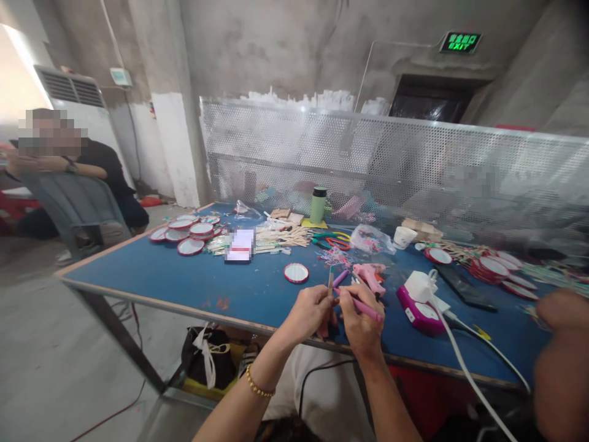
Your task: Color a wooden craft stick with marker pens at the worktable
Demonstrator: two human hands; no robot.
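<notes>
My left hand (310, 312) is closed near the table's front edge, holding a thin wooden stick (330, 283) upright; its top end looks green. Close beside it, my right hand (363, 325) grips a pink pen (367, 308), whose tip end points at the stick. Whether the tip touches the stick I cannot tell. Just beyond my hands lie a purple pen (341, 278) and a pink glue gun (369, 278). To the left of them, a round white disc with a red rim (296, 272) lies flat on the blue table (151, 276).
Red-rimmed discs (191, 247) are piled at the left, near a phone (240, 247) and many sticks (288, 236). Pliers (338, 239) and a green bottle (318, 205) stand farther back. At right, a purple power strip (421, 313) trails white cables. A co-worker's arm (561, 362) reaches in.
</notes>
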